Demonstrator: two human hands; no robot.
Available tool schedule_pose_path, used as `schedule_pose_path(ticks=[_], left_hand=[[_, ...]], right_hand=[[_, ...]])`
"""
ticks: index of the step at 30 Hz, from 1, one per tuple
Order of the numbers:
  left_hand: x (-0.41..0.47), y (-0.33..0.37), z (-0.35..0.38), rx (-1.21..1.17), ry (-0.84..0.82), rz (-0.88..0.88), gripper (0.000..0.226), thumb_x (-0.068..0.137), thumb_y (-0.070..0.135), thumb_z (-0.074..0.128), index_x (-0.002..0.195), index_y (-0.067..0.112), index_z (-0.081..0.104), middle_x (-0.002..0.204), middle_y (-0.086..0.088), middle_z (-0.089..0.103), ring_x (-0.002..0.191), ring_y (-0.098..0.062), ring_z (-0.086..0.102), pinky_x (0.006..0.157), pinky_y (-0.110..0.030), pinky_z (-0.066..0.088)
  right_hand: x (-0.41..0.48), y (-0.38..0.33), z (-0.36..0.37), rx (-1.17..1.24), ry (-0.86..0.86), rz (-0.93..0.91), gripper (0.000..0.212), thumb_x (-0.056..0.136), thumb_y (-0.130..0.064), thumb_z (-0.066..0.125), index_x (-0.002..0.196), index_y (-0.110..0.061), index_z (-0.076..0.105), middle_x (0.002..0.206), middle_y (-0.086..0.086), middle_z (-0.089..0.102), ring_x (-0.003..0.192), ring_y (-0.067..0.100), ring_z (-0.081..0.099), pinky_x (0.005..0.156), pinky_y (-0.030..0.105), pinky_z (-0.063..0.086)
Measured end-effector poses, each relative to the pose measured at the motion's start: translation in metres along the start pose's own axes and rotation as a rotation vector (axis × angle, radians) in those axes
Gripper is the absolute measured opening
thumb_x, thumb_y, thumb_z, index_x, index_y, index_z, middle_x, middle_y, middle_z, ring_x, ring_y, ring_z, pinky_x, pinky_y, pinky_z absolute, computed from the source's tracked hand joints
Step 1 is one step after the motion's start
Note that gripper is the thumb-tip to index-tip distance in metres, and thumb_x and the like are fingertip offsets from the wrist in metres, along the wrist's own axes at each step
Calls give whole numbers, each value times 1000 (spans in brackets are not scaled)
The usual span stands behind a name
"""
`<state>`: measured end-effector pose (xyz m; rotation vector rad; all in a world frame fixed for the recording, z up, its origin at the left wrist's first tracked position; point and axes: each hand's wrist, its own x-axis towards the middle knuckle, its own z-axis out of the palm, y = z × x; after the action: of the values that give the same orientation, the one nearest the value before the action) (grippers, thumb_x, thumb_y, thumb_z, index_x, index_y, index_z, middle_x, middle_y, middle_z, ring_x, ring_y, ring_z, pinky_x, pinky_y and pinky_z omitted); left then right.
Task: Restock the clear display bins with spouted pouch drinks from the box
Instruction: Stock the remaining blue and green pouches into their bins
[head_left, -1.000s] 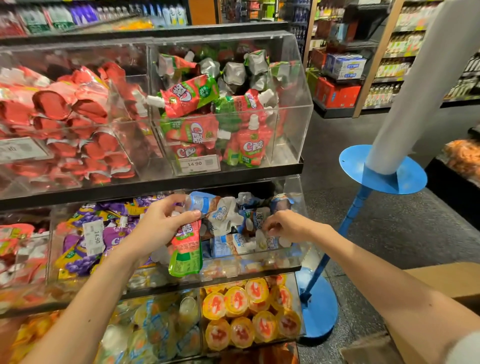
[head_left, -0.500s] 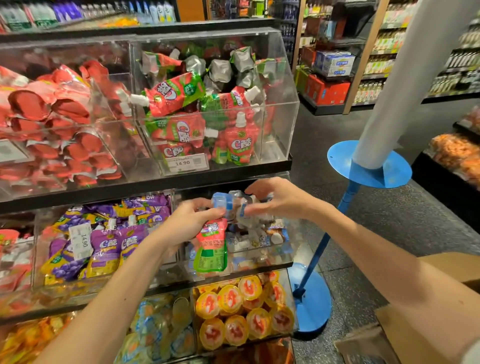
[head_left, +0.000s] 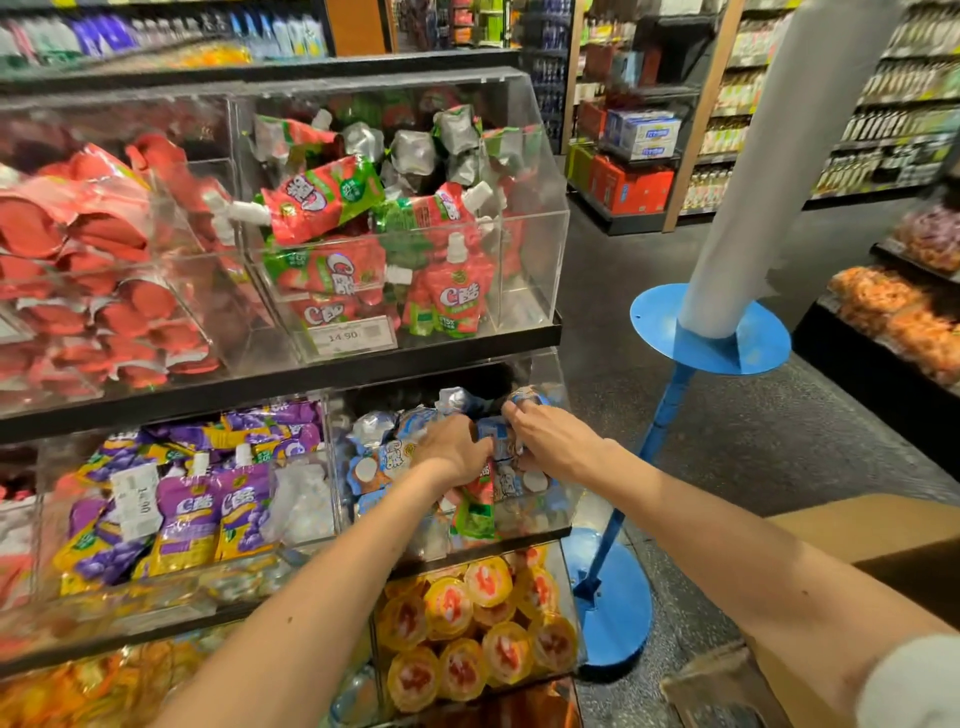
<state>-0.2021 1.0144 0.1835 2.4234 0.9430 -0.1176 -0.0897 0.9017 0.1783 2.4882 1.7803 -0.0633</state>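
left grip (head_left: 457, 449): clenched round the top of a strawberry pouch (head_left: 475, 506), which dangles at the blue-pouch bin (head_left: 540, 514)
right grip (head_left: 550, 441): fingers lie over the blue pouches (head_left: 384, 457); whether it grasps one, I cannot tell
done: the bin looks nearly full
remaining: probably that stray pouch; the cardboard box (head_left: 841, 535) hides its contents

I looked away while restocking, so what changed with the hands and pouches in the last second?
The left hand carried its red-green pouch rightward to the blue-pouch bin, meeting the right hand, which now grips a blue pouch. The left hand's hold stayed.
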Motion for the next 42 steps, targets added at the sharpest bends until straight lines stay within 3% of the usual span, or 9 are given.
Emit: schedule_pose_path(ticks=[5,8,12,17,23,27,33,37,42], left_hand=[[-5,-5,-6,-137,13,3,39,97,46,55,123,18,63,129,-5,60,114,-25,58,88,-31,46],[-17,-6,-21,-398,27,39,29,97,42,60,117,21,66,116,-5,63,98,-19,60,68,-24,47],[-46,-14,-49,-712,73,225,31,87,28,76,115,22,64,98,-4,68,89,-14,65,70,-18,52],[-82,-31,-90,-930,-18,416,67,73,10,85,132,24,56,105,-6,71,92,-17,72,78,-36,61],[-101,-54,-129,-1093,-43,453,74,80,-11,70,142,21,45,99,-19,71,84,-23,72,68,-33,60],[-103,-58,-148,-1187,190,404,69,75,11,78,136,22,48,105,-15,75,94,-26,73,75,-37,59],[-119,-27,-166,-1014,158,401,41,71,38,74,107,23,60,89,2,75,81,-17,73,70,-36,58],[-110,0,-183,-787,395,530,40,79,25,82,112,34,60,86,18,72,80,6,67,77,-21,55],[-90,17,-242,-438,581,612,50,85,15,77,130,24,57,105,17,62,87,9,58,72,-6,44]], right_hand=[[0,9,18,69,-36,34,51,93,-22,65,136,-7,44,126,15,57,114,32,57,89,38,45],[-3,11,18,162,8,56,43,93,-25,64,132,-9,53,124,12,57,116,29,53,94,36,43],[-16,-23,-13,1001,254,299,36,94,-46,61,109,-13,68,110,9,71,102,23,67,89,39,54],[-37,-67,-52,1783,-131,75,54,85,-44,62,124,-7,63,114,16,71,103,29,70,89,41,57],[-25,-102,-90,1578,169,21,40,81,-25,75,116,-6,68,106,12,75,97,23,72,79,30,56],[-15,-118,-124,1483,453,102,53,63,-37,83,106,-13,63,91,7,76,84,21,74,75,35,59],[-2,-121,-172,1674,560,232,51,80,-49,72,109,-12,53,98,10,73,78,22,74,63,38,60],[5,-112,-204,1799,527,150,38,92,-37,66,116,-11,52,107,10,72,86,26,75,62,34,58],[8,-58,-252,1121,832,212,79,75,-43,83,134,-22,35,117,0,56,100,13,59,83,31,50]])
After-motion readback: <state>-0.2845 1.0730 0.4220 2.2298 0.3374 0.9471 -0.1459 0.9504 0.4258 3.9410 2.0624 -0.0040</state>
